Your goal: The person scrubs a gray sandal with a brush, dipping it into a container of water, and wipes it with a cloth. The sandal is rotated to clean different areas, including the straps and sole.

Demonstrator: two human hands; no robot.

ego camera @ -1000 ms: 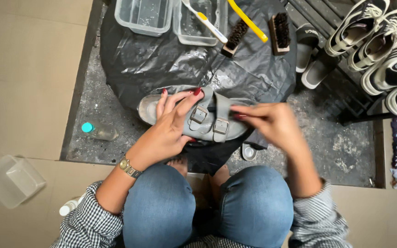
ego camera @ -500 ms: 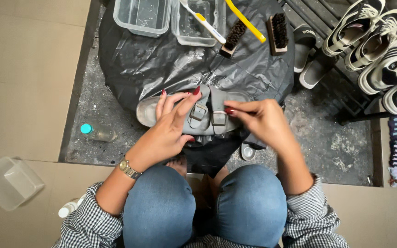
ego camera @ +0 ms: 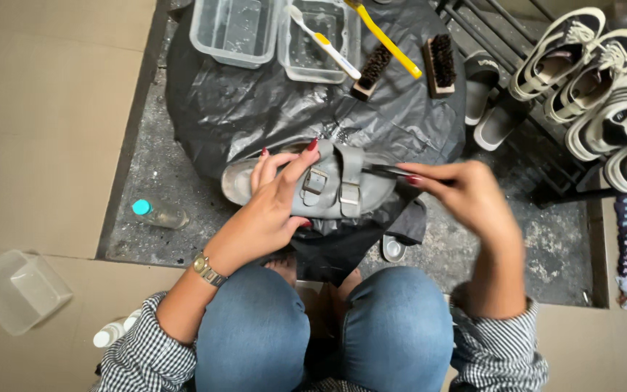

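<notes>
Our left hand grasps the grey sandal over its straps at nine o'clock on the black sheet; it looks light, stiff-soled, best held there; our right hand pinches a dark tool at three o'clock.

bare black sheet ahead, tubs, brushes beyond

A sandal lies on a sheet, tubs behind it.
</notes>
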